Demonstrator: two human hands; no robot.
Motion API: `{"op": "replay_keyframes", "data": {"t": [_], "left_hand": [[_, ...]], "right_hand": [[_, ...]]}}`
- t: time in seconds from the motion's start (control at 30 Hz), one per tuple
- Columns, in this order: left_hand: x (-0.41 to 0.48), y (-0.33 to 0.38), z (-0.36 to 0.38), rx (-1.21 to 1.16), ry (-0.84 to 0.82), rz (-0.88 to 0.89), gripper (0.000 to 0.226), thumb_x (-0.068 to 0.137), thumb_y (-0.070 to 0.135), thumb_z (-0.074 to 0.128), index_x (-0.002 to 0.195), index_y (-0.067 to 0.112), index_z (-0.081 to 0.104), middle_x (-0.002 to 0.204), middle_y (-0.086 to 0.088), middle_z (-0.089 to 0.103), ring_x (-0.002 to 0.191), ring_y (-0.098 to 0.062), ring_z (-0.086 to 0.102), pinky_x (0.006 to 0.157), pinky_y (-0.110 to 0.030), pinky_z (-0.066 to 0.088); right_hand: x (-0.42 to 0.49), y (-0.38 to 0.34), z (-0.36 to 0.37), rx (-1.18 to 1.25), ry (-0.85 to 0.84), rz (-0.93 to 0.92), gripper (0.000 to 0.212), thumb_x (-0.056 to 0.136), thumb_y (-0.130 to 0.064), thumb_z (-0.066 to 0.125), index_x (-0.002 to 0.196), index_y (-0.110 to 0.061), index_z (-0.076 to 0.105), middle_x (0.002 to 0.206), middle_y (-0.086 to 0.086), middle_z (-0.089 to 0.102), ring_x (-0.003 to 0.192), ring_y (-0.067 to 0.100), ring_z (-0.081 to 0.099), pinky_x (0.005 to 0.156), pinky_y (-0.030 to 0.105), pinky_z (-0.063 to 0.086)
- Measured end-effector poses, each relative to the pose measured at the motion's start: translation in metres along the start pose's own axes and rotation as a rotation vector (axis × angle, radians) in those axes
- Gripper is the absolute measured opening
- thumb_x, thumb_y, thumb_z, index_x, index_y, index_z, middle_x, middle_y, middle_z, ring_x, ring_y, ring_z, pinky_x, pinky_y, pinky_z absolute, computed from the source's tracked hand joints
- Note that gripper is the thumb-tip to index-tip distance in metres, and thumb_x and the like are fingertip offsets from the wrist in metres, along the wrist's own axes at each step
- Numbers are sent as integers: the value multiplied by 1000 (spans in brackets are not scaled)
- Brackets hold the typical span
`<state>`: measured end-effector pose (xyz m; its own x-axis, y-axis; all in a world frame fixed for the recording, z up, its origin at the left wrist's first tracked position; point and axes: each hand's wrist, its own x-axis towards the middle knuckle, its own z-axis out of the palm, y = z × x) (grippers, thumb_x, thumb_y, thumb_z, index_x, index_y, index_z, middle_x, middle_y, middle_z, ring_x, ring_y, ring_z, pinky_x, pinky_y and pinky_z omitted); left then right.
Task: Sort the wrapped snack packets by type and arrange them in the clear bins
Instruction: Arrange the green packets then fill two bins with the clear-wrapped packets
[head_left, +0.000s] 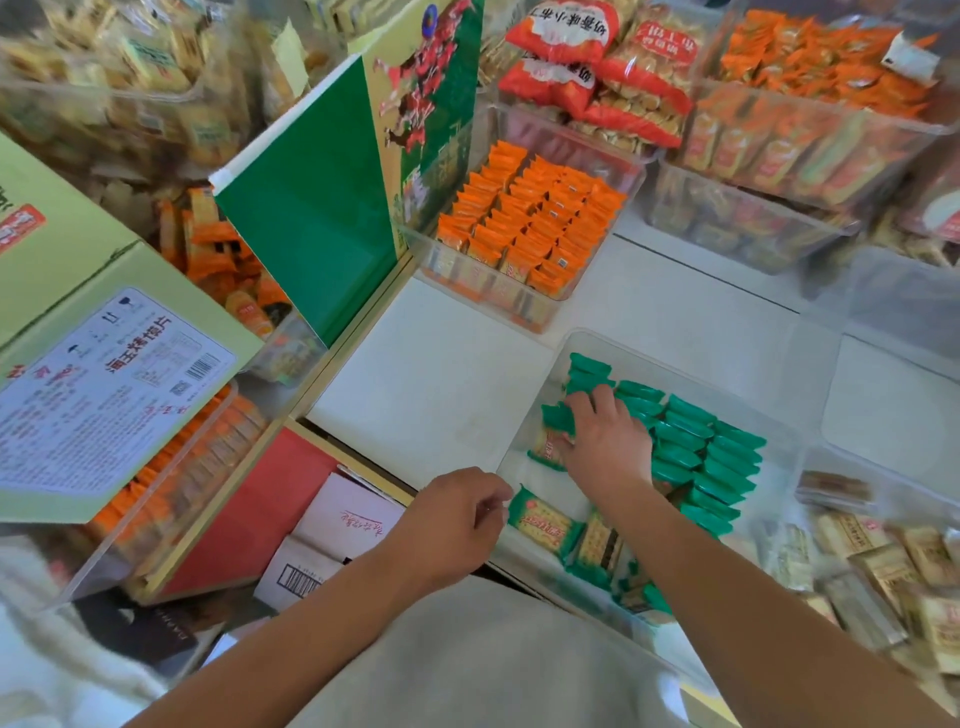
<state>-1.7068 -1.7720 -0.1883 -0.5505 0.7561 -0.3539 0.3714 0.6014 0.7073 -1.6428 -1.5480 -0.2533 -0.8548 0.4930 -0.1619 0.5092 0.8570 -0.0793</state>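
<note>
The green packets (691, 441) stand in rows in the near clear bin (525, 415), with a few lying flat at its near end. They look light and slick, and the biscuits inside are likely brittle, so pinch them gently by the flat faces. The right hand (605, 441) reaches in palm down, fingers curled over the leftmost packets and gripping them; the left hand (452, 519) hovers loosely curled beside the near-left rim, with nothing visible in it

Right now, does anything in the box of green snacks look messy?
Yes. In the clear plastic bin, most green wrapped snack packets stand in neat rows, but a few loose green packets lie flat and crooked at the near end, not yet lined up.
</note>
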Motion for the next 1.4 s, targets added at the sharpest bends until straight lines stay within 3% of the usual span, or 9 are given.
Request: {"op": "replay_keyframes", "data": {"t": [0.17,0.3,0.5,0.63,0.87,0.97,1.13,1.27,1.4], "left_hand": [[41,16,31,134,-242,25,32,102,23,59,133,19,63,132,1,61,119,-14,57,104,-26,45],[81,23,62,313,-470,-81,42,99,11,57,139,21,57,137,-4,56,124,-24,56,96,-25,41],[99,26,76,615,-662,-35,25,88,4,66,112,8,64,112,-12,63,102,-28,63,88,-34,55],[96,28,76,705,-704,7,32,90,8,69,121,10,67,122,-12,61,107,-29,62,97,-38,54],[86,37,40,559,-424,156,18,94,22,64,111,27,68,103,-3,66,91,-26,62,75,-37,53],[81,40,19,346,-290,207,13,92,24,69,105,24,70,96,2,66,85,-17,60,77,-39,53],[73,22,-10,238,111,144,36,91,29,74,126,26,64,115,10,59,99,-8,58,84,-22,50],[65,12,-11,128,61,52,37,91,36,75,126,28,66,110,11,57,89,-8,59,81,-23,55],[63,6,-5,159,4,110,37,95,36,71,131,29,67,114,13,52,98,-6,55,85,-21,50]], "right_hand": [[-29,27,-23,521,-61,158,29,90,-46,71,111,-28,64,102,-12,60,87,10,60,68,30,52],[-84,50,-35,842,-122,284,4,90,-33,74,93,-31,72,85,-15,70,79,-1,62,70,8,47],[-123,60,-38,963,-39,417,4,91,-18,75,90,-22,74,82,-13,69,76,-8,59,66,3,43],[-117,59,-31,973,-95,413,11,91,-21,75,91,-30,71,86,-12,70,79,-8,59,67,2,42],[-87,43,-17,767,-356,158,54,85,-32,81,135,-32,59,124,-15,60,85,5,59,83,20,48],[-76,30,-9,739,-333,67,40,82,-51,72,120,-41,65,106,-15,71,84,7,64,81,32,56],[-69,14,-10,846,-384,155,12,87,-28,73,97,-30,68,95,-9,67,86,11,63,76,25,52],[-70,-8,-13,1295,-534,392,14,90,-24,74,102,-32,72,100,-3,72,90,24,73,85,39,62],[-72,-5,-12,1397,-608,372,21,94,-32,72,116,-34,72,110,-10,74,106,11,69,94,42,58]]}}
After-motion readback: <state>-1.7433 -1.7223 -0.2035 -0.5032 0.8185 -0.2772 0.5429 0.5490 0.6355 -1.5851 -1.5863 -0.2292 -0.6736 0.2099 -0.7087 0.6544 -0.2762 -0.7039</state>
